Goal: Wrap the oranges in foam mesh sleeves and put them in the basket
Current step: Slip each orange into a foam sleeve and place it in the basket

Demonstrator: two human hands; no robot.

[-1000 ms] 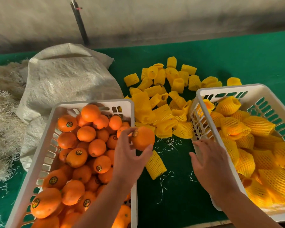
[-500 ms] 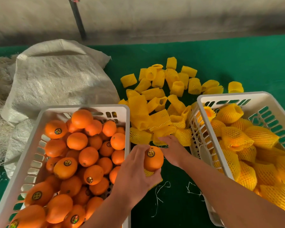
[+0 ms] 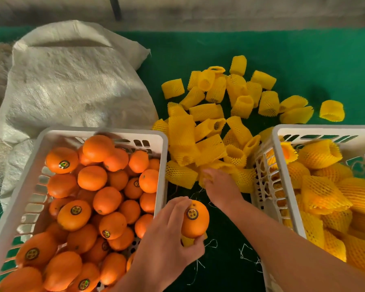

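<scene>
Between the two white baskets, the left hand [image 3: 166, 245] grasps a stickered orange [image 3: 195, 219] over the green table [image 3: 304, 60]; the right hand [image 3: 221, 186] reaches the pile of yellow foam sleeves [image 3: 209, 127], its fingers blurred, grip unclear.

Left hand [image 3: 166, 239] low centre, back up, fingers and thumb curled round orange [image 3: 195, 219], thumb under, fingertips over top. Left forearm enters from bottom edge, angled up-right. Right hand [image 3: 221, 186] stretched forward, palm down, fingertips blurred in the sleeves [image 3: 209, 144]; grip not discernible. Right forearm bare, runs diagonally from lower right corner. Hands near each other, not touching.
</scene>
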